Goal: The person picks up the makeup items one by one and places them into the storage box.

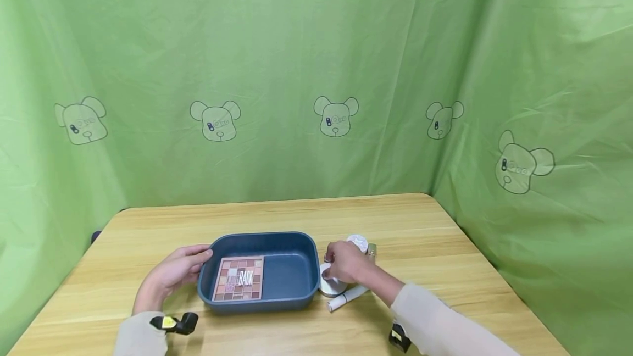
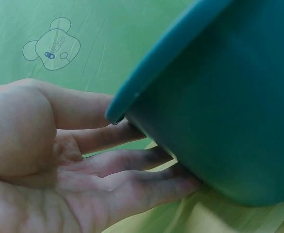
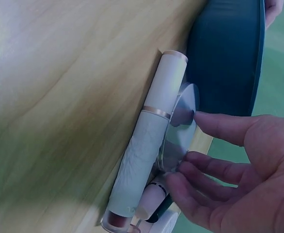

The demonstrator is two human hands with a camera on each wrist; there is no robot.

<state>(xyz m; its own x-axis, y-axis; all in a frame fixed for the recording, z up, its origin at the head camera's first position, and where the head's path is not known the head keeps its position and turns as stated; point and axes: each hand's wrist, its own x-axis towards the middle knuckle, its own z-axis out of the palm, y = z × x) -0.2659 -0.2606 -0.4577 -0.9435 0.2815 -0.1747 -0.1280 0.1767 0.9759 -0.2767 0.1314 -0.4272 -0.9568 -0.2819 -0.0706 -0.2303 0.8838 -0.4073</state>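
"Counting first, what is on the wooden table (image 1: pixel 306 213)?"

"One blue tray (image 1: pixel 289 279) and one makeup palette (image 1: pixel 237 276), which lies in the left part of the tray. To the right I count two round white cases: the near case (image 1: pixel 333 288) just beside the tray, the far case (image 1: pixel 357 242) behind it. Also at least two tubes: a white tube (image 1: pixel 341 302) by the near case and a greenish-gold tube (image 1: pixel 372 251) by the far case."

"Which writing can be read?"

"On the palette, 'BACK' in white capitals. The green curtain (image 1: pixel 277 43) has five whole bear heads (image 1: pixel 215 125), but their lettering is too small."

"And the fingers?"

"Those of the left hand (image 1: pixel 178 269) are nearly straight, touching the tray's outer wall. The right hand (image 1: pixel 348 262) pinches the near case between thumb and fingertips."
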